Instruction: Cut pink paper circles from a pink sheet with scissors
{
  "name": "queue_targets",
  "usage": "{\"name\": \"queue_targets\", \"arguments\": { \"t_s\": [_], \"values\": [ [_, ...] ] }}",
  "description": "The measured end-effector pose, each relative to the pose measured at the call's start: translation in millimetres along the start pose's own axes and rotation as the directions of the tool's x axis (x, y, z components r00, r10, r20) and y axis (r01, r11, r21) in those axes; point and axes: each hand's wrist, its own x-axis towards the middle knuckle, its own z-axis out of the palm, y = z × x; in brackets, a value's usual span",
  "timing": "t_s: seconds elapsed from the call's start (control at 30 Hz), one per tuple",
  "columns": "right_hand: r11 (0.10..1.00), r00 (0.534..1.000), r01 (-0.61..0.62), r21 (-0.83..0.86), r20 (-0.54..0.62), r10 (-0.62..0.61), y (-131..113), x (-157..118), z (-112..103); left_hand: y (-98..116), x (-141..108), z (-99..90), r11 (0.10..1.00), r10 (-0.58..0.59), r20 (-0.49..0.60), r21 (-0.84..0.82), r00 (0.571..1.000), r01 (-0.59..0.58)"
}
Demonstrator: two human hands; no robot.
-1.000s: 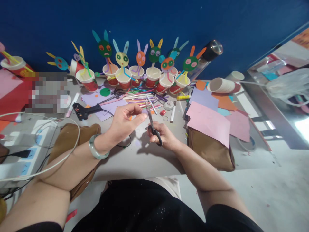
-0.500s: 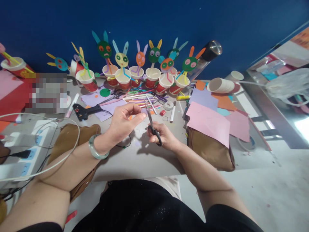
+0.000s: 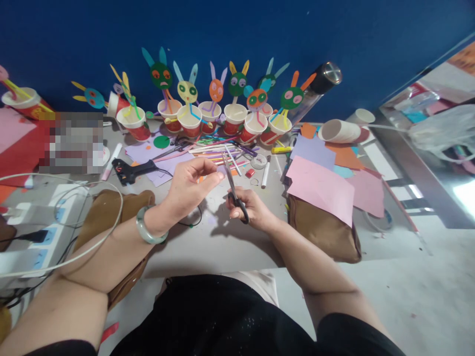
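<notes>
At centre, the right hand point(image 3: 252, 207) is closed round scissors point(image 3: 232, 184); the left hand point(image 3: 191, 190) curls beside them, its hold unclear. Upper-centre paper figures point(image 3: 187, 92) look finished; the cutting seems incomplete.

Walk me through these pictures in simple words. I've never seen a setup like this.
There is no machine here: these are a person's own bare hands, seen by one camera worn on the head, looking forward and down.

The right hand holds black-handled scissors, blades pointing away from the body. The left hand is beside the blades; whether it pinches something small, I can't tell.

On the table are paper cups, several with colorful long-eared paper faces, a black glue gun and a white marker.
</notes>
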Motion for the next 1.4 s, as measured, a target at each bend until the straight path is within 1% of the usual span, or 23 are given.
{"name": "queue_targets", "arguments": {
  "t_s": [0.47, 0.63, 0.83, 1.1, 1.4],
  "values": [
    [1.0, 1.0, 0.005, -0.016, -0.007, -0.005, 1, 0, 0, 3, 2, -0.6, 0.998, 0.055, -0.02, -0.002, 0.998, -0.055],
    [1.0, 1.0, 0.004, -0.005, -0.007, -0.004, 2, 1, 0, -4, 2, -0.8, 0.999, 0.042, 0.012, -0.028, 0.999, -0.042],
    [1.0, 1.0, -0.005, -0.007, 0.004, 0.005, 1, 1, 1, -8, 1, -1.4, 0.998, 0.063, 0.023, -0.021, 0.998, -0.063],
    [1.0, 1.0, 0.003, -0.002, 0.015, -0.002, -2, 2, 2, -4, 1, -0.1, 0.999, 0.04, 0.038, 0.014, 0.998, -0.04],
    [1.0, 1.0, 0.008, 0.012, 0.02, -0.008, 1, 1, 1, -1, 0, 0.0, 1.0, 0.019, 0.044, 0.024, 0.999, -0.02]
  ]
}}
